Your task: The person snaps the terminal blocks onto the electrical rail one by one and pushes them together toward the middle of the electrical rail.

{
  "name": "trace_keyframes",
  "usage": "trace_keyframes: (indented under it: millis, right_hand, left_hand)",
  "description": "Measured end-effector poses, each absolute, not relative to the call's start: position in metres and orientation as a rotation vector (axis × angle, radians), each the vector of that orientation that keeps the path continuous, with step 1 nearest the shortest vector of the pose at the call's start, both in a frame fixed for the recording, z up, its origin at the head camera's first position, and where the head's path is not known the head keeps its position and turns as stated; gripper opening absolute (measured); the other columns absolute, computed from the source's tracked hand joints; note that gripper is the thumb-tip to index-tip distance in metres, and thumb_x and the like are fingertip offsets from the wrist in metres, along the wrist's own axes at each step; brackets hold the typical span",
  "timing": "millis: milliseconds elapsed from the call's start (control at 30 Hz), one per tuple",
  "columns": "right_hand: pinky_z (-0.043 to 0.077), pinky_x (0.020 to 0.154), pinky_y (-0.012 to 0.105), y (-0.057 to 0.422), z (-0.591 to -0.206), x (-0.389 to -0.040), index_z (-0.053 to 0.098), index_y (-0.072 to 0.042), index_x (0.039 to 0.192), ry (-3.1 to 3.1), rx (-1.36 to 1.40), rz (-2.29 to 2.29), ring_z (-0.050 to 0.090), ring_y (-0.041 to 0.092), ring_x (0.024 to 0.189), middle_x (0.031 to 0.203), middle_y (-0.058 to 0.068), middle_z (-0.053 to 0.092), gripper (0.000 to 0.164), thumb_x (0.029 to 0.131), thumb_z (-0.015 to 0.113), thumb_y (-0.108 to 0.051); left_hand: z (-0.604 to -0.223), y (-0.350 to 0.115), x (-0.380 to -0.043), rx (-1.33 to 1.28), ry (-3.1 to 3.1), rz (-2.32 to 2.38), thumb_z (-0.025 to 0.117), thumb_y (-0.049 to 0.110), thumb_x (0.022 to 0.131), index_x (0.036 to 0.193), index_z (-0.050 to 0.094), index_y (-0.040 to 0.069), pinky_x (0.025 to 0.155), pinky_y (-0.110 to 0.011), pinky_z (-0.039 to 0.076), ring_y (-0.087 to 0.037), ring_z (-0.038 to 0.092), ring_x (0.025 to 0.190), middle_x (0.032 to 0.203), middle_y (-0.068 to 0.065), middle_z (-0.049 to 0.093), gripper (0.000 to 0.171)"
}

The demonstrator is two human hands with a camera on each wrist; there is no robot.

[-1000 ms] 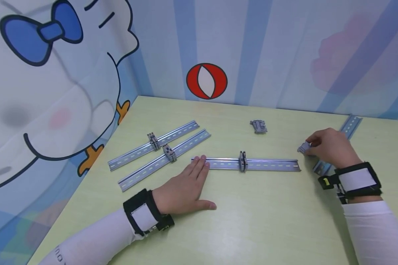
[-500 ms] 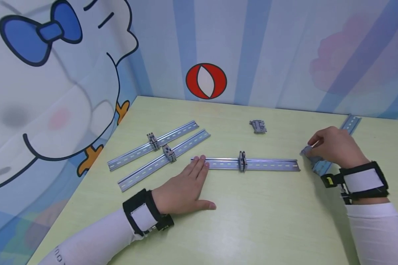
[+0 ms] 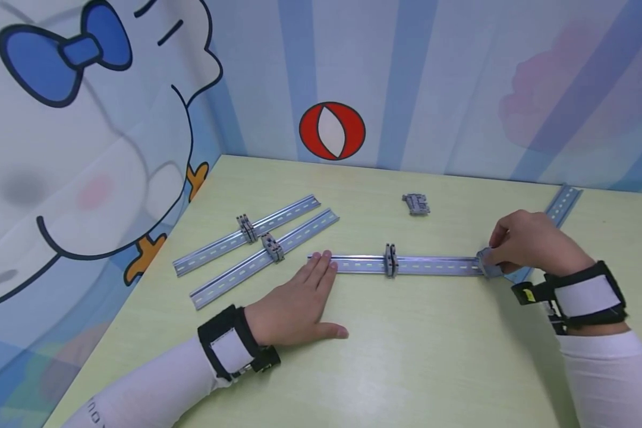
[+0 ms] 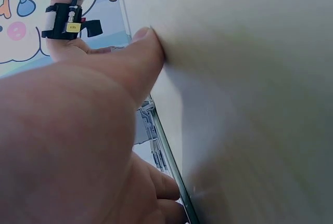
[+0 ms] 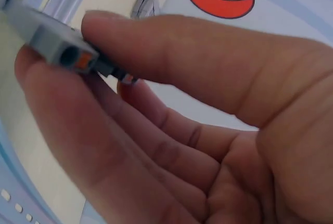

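- Firstly, left hand (image 3: 296, 306): laid flat, fingers straight, nothing grasped, tips at the left end of the metal rail (image 3: 438, 266).
- Its long axis runs left to right toward the right hand (image 3: 537, 244); standing block (image 3: 390, 261) near mid-length.
- Nearer right hand: thumb and fingers pinch a grey block (image 5: 57, 42) at the rail's right end; contact unconfirmed.
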State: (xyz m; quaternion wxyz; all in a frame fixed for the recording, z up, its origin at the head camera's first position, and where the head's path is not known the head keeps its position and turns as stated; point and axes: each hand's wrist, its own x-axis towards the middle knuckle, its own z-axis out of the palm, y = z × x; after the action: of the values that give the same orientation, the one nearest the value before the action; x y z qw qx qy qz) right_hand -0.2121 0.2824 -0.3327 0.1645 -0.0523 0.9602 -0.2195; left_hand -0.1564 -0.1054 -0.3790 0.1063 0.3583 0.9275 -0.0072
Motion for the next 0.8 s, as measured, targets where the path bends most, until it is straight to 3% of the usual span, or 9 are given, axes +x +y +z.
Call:
trace_keyframes:
  millis: [200, 467, 800]
  right_hand:
    - [0.055, 0.062, 0.039, 0.273, -0.335, -0.211, 0.065, 0.011, 0.104, 2.743, -0.152, -0.623, 0.068, 0.016, 0.061, 0.066, 0.002, 0.070, 0.034, 0.081, 0.072, -0.014]
    - [0.052, 0.057, 0.037, 0.264, -0.339, -0.209, 0.071, 0.006, 0.087, 2.854, -0.216, -0.590, 0.063, 0.016, 0.054, 0.059, 0.001, 0.065, 0.015, 0.077, 0.070, -0.005]
    - [0.051, 0.054, 0.037, 0.256, -0.341, -0.211, 0.071, 0.005, 0.084, 2.921, -0.175, -0.573, 0.060, 0.016, 0.051, 0.058, 0.002, 0.064, 0.011, 0.077, 0.071, -0.003]
  left_hand:
    - [-0.379, -0.106, -0.156, 1.047, 2.731, -0.022, 0.040, 0.075, 0.088, 0.154, 0.009, -0.003, 0.120, -0.040, 0.011, -0.033, 0.000, 0.149, 0.162, -0.021, -0.001, 0.107]
    - [-0.379, -0.105, -0.156, 1.043, 2.725, -0.022, 0.040, 0.076, 0.088, 0.154, 0.008, -0.003, 0.120, -0.040, 0.011, -0.034, 0.000, 0.149, 0.162, -0.022, -0.002, 0.108]
    - [-0.381, -0.106, -0.157, 1.044, 2.733, -0.048, 0.039, 0.077, 0.088, 0.154, 0.008, -0.003, 0.120, -0.040, 0.010, -0.035, 0.000, 0.149, 0.162, -0.022, -0.002, 0.108]
